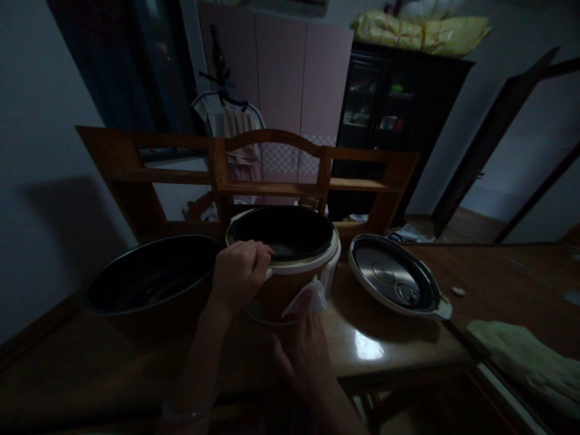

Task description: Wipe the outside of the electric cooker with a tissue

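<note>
An open rice cooker [290,272] with a brown body and white rim stands on the wooden table [389,344]. My left hand [239,273] is closed over the cooker's left rim, gripping it. My right hand [304,344] presses a white tissue [308,298] against the front of the cooker's body. The cooker's lid [395,275] lies upside down on the table to the right, shiny metal inside facing up.
A large dark bowl [151,278] sits left of the cooker. A wooden shelf rack [254,181] stands behind it. A pale cloth [530,356] lies at the far right. A dark cabinet and pink wardrobe stand at the back.
</note>
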`<action>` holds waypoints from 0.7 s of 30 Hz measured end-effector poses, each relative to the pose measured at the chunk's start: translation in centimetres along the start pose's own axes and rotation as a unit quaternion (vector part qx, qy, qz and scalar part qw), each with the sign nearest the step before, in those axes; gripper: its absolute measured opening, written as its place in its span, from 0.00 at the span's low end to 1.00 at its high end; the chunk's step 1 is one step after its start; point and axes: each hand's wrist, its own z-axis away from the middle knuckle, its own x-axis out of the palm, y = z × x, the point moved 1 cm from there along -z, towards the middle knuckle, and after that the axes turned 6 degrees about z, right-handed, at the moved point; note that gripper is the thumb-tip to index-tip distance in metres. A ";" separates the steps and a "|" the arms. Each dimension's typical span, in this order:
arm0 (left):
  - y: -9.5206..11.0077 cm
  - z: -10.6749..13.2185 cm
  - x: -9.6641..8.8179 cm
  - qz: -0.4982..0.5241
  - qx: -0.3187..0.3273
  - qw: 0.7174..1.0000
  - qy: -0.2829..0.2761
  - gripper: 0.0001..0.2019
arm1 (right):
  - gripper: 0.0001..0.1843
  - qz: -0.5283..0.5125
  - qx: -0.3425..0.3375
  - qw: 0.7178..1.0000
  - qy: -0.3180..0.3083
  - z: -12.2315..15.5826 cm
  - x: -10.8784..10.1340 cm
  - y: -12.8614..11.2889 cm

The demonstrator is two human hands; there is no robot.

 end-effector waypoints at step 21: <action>-0.2 0.1 0.2 -0.003 -0.017 1.000 -0.005 0.24 | 0.54 -0.091 0.071 0.990 -0.077 2.9 0.7 1.0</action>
